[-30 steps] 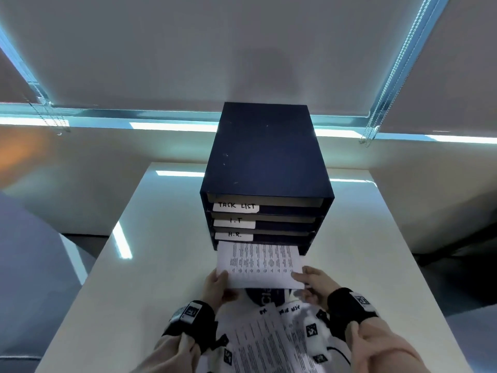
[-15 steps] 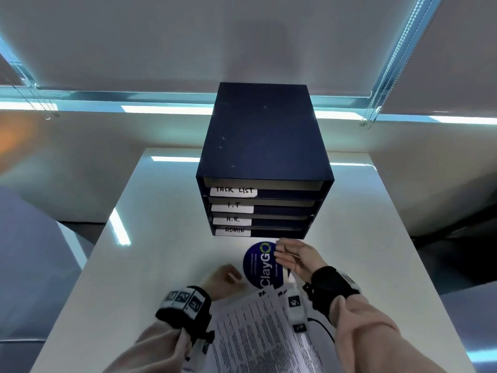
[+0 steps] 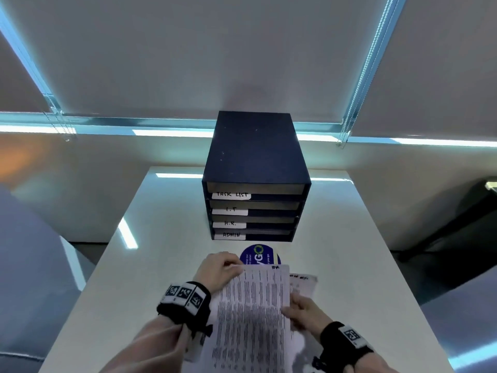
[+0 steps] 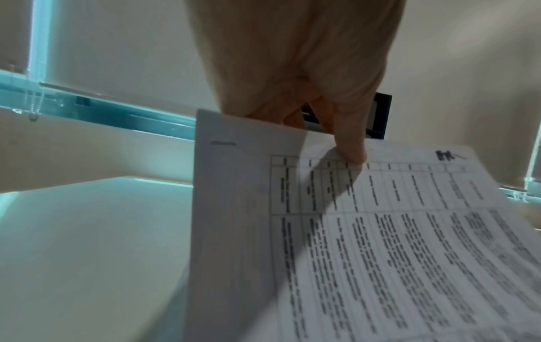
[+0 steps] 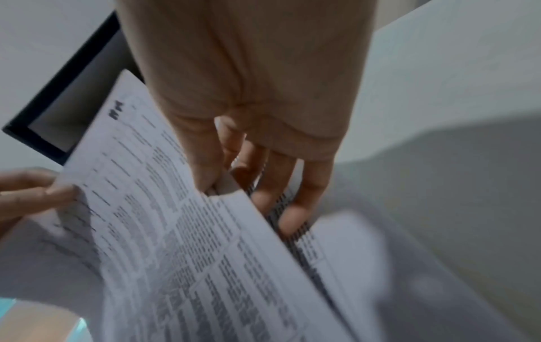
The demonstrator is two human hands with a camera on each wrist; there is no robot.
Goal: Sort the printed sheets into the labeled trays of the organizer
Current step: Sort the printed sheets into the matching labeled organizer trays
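A dark blue organizer [image 3: 256,168] is seen standing upright at the far middle of the white desk [image 3: 166,265]. Four trays are stacked in it, labelled from the top TASK LIST, I.T, H.R. and ADMIN. A printed sheet [image 3: 252,313] is held raised above the desk, near the organizer's front. Its upper left corner is pinched by the left hand [image 3: 219,267]; its right edge is gripped by the right hand [image 3: 305,310]. A round blue sticker [image 3: 258,255] is partly covered by the sheet. Further printed sheets [image 3: 302,285] are seen lying beneath, on the right. Black wrist bands with markers are worn.
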